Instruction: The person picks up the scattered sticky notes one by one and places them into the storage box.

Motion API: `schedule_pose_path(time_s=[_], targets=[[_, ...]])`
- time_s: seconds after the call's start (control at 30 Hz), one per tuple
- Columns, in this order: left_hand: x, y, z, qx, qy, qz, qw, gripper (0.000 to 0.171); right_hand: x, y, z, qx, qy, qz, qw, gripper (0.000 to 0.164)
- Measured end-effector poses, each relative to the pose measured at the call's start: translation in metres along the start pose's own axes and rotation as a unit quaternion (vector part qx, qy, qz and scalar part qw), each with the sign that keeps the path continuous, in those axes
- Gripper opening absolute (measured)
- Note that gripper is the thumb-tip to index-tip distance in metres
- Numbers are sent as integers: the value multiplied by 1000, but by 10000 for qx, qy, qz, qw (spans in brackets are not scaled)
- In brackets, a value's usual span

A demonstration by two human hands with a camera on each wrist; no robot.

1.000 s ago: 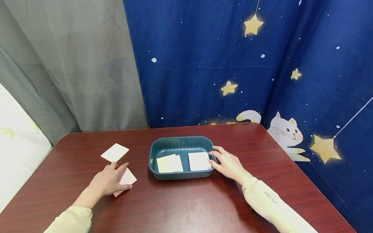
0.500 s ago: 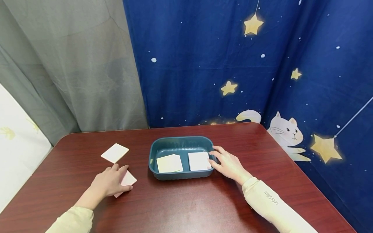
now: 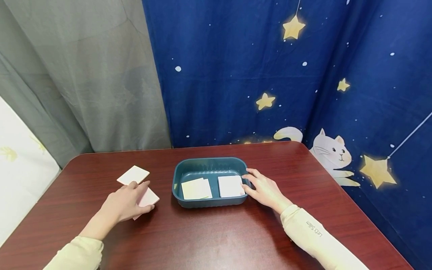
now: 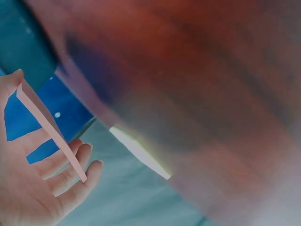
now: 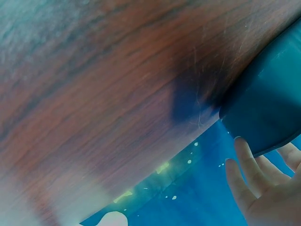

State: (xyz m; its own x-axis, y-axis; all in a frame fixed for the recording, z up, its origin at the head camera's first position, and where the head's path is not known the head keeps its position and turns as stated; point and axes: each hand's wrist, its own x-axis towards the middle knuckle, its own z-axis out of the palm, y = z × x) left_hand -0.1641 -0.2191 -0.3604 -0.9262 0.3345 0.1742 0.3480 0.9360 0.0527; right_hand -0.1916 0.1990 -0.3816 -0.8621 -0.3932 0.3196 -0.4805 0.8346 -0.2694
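My left hand [image 3: 121, 202] holds a pink pad of sticky notes [image 3: 149, 198] between thumb and fingers, at the left of the table. In the left wrist view the pink pad [image 4: 52, 132] appears edge-on, spanning from thumb to fingertips above the tabletop. Just behind that hand lies a pale cream sticky-note pad [image 3: 133, 174]. A dark teal plastic bin [image 3: 209, 203] stands mid-table, with pale yellow pads [image 3: 194, 189] in its left part and a whitish pad [image 3: 231, 186] in its right. My right hand [image 3: 266, 190] grips the bin's right rim, some fingertips hidden behind the wall.
The reddish-brown wooden table [image 3: 216, 232] carries all of this. Beyond its far edge hang a grey curtain [image 3: 101, 75] and a blue star-printed curtain [image 3: 229, 75].
My left hand has moved slightly away from me, carrying the pink pad up and toward the cream pad. The right hand and the bin stay put.
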Motion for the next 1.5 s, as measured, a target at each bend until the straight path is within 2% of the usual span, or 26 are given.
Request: schedule_pose_path(time_s=[0.3, 0.5, 0.73, 1.27, 1.5], targets=[[9, 11, -26, -165, 169, 56, 9997, 71, 0, 0, 1, 41, -43, 25, 10000, 34], [19, 25, -36, -272, 382, 404, 9981, 69, 0, 1, 1, 18, -19, 7, 10000, 35], [32, 40, -39, -317, 388, 739, 9960, 73, -1, 1, 2, 61, -11, 9, 10000, 35], [52, 64, -41, -270, 356, 1016, 9938, 72, -1, 2, 1, 71, 6, -14, 10000, 35], [57, 70, -41, -231, 311, 1038, 9938, 73, -2, 2, 0, 61, -10, 0, 10000, 36]])
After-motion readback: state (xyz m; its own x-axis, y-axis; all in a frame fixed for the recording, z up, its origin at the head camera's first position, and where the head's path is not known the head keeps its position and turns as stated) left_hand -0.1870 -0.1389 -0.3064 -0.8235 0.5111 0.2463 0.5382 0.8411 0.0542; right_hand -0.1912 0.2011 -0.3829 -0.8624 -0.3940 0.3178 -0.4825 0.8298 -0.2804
